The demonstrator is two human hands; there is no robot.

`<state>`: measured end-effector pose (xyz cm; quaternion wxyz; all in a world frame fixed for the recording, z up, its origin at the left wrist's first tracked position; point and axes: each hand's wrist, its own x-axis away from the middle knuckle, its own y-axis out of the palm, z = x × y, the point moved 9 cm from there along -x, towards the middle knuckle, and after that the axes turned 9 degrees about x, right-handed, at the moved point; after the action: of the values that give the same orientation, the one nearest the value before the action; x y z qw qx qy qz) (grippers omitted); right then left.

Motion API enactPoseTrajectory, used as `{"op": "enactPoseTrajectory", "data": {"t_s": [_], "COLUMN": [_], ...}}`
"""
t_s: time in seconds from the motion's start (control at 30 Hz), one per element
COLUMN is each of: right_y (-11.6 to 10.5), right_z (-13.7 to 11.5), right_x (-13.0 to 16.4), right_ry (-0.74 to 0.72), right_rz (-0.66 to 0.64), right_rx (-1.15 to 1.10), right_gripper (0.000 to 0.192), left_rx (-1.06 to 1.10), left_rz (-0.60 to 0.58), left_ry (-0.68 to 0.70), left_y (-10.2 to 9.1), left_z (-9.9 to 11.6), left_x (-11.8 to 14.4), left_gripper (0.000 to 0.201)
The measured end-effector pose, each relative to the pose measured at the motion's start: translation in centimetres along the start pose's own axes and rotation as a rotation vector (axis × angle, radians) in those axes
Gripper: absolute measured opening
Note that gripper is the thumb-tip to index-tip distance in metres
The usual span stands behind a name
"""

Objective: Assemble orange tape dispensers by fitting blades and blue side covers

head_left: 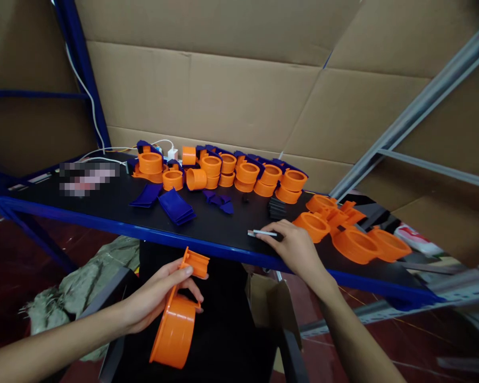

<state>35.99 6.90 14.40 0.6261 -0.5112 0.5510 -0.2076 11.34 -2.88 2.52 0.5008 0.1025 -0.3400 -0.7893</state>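
My left hand [159,295] grips an orange plastic part [174,330] in front of the table edge, over my lap. The part has a wide ring at its lower end and a small grooved block at the top, where my thumb presses. Over the table's front edge, my right hand [295,244] pinches a thin pale strip with a ridged edge [264,233]; its exact kind is unclear. Just behind that hand lies a small stack of black ridged pieces [277,208]. Loose orange ring parts [355,244] lie to its right.
Stacked orange rings with dark blue pieces [247,173] line the back of the black table [219,226]. Blue flat plates [176,206] and small blue pieces [219,202] lie before them. A white charger [173,154] with cables stands behind. A metal rack post [415,106] slants at right.
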Motion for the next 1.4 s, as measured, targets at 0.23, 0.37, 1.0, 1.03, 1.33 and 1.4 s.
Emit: {"op": "enactPoseTrajectory", "data": {"t_s": [0.23,0.37,1.0,1.03,1.33,1.4], "right_y": [1.8,4.3,2.6,1.5,-0.5,0.3], "right_z": [-10.0,-13.1,-14.4,-12.8,4.4,4.9], "right_x": [0.6,1.1,1.4,0.5,-4.1,-3.8], "right_ry": [-0.189,-0.242,-0.359,-0.318,0.037,0.001], "right_rz": [-0.244,-0.296,-0.119,-0.079,-0.091,-0.101], "right_rx": [-0.434,-0.499,-0.166,-0.127,0.583,0.558], "right_gripper": [0.016,0.015,0.038,0.038,0.025,0.025], "left_rx": [-0.019,0.011,0.031,0.044,0.111,0.114], "left_rz": [-0.010,-0.036,-0.040,-0.027,0.041,0.048], "left_ry": [-0.044,-0.042,-0.018,-0.011,0.004,-0.005], "left_y": [0.5,0.8,1.6,1.5,0.1,0.1], "left_z": [-0.3,-0.3,0.6,0.8,1.3,1.1], "left_x": [0.1,0.0,0.2,0.2,-0.1,-0.1], "left_gripper": [0.032,0.034,0.027,0.027,0.025,0.026]}}
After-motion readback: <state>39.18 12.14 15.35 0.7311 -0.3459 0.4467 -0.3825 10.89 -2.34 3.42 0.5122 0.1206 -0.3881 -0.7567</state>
